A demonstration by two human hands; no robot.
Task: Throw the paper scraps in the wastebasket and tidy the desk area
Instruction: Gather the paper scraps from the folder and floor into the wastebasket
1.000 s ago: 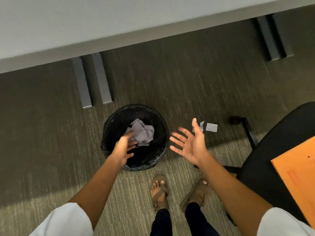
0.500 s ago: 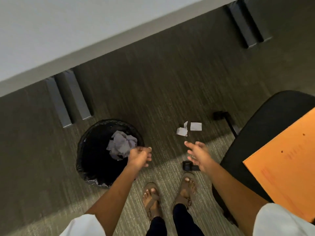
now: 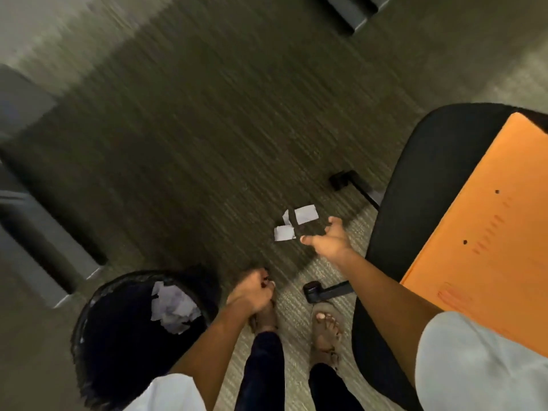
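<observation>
Small white paper scraps (image 3: pixel 296 222) lie on the carpet in front of the chair. My right hand (image 3: pixel 329 241) hovers just right of them, fingers spread and loosely bent, holding nothing. My left hand (image 3: pixel 253 292) hangs with curled fingers beside the black wastebasket (image 3: pixel 98 330) at the lower left; nothing shows in its grip. Crumpled white paper (image 3: pixel 175 307) lies inside the lined basket.
A black office chair (image 3: pixel 421 185) stands at right with an orange envelope (image 3: pixel 489 232) on its seat. Its base legs and casters (image 3: pixel 314 290) jut onto the carpet near my sandalled feet (image 3: pixel 326 327). Grey desk legs (image 3: pixel 44 232) stand at left; the view is blurred.
The view has swung right and down, so the wastebasket slid to the lower left. My right hand reached forward, close to the scraps on the floor. My left hand withdrew from the basket and curled.
</observation>
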